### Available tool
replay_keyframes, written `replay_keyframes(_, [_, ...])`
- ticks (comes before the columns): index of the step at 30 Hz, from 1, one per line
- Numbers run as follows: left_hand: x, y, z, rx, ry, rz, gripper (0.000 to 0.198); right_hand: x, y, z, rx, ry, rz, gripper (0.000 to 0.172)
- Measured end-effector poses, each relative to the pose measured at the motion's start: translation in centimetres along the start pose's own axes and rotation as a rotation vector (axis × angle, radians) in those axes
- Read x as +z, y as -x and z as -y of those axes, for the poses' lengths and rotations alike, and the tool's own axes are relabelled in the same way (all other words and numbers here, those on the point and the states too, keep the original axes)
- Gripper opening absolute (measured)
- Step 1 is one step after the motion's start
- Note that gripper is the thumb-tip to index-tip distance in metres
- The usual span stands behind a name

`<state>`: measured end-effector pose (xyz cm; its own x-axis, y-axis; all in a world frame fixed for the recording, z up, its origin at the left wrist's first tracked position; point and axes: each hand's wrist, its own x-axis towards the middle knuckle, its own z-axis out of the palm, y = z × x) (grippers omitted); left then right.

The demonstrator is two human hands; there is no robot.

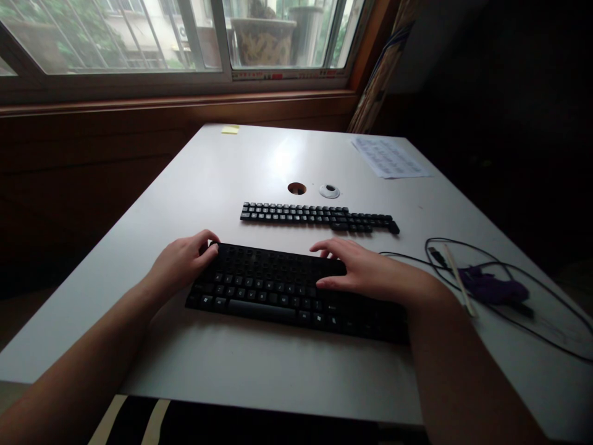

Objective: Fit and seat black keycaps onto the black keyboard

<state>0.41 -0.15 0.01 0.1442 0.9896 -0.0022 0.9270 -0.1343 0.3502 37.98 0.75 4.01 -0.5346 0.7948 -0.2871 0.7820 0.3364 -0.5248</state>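
A black keyboard (262, 309) lies flat on the white table in front of me. Its lower rows carry keycaps, while the upper rows show bare key sockets. My left hand (183, 259) pinches its far left corner between thumb and curled fingers. Over the right part of the keyboard rests my right hand (352, 266), with thumb and fingers apart. The thumb lies above the keys and the fingertips reach the far edge; part of the keyboard is hidden under this hand and wrist. Behind the keyboard, loose black keycaps (296, 214) are laid out in rows.
On the table (185, 185) are a round cable hole (297, 188), a ring-shaped cover (329, 191), a yellow sticky note (230, 130) and printed sheets (389, 157). At right lie a black cable (467, 240), a pale stick (458, 278) and a purple cloth (495, 287). A window stands beyond.
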Motion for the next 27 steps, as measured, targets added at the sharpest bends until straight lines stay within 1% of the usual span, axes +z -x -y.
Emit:
replay_keyframes(3, [0.0,0.0,0.0,0.001,-0.001,-0.001,0.035,0.0,0.0,0.0,-0.001,0.012,-0.004,0.068])
replay_keyframes(9, [-0.1,0.0,0.0,-0.003,-0.001,0.006,0.036,0.0,-0.1,-0.2,-0.036,0.029,-0.041,0.051])
replay_keyframes(11, [-0.1,0.0,0.0,-0.001,-0.001,0.003,0.036,-0.3,0.0,-0.2,-0.051,0.037,-0.077,0.047])
replay_keyframes(13, [-0.1,0.0,0.1,0.001,0.0,0.0,0.035,-0.8,0.1,-0.3,-0.054,0.084,-0.144,0.038])
replay_keyframes(15, [0.0,0.1,0.2,0.001,-0.001,0.0,0.034,-1.3,0.1,-0.6,-0.009,0.173,-0.245,0.03])
replay_keyframes(16, [0.0,0.1,0.2,-0.001,-0.003,0.001,0.034,-1.5,0.1,-0.9,0.035,0.222,-0.301,0.029])
replay_keyframes(18, [0.1,0.1,0.2,-0.002,-0.008,-0.001,0.034,-1.7,0.0,-1.6,0.141,0.311,-0.406,0.033])
replay_keyframes(20, [0.1,0.1,0.3,-0.001,-0.012,-0.003,0.034,-1.7,-0.2,-2.5,0.23,0.377,-0.469,0.038])
replay_keyframes(23, [0.1,0.0,0.3,-0.001,-0.011,0.001,0.033,-1.4,-0.6,-3.6,0.289,0.419,-0.47,0.043])
replay_keyframes(27, [0.0,0.0,0.0,-0.005,-0.01,0.002,0.034,-0.9,-1.2,-4.0,0.311,0.419,-0.398,0.046])
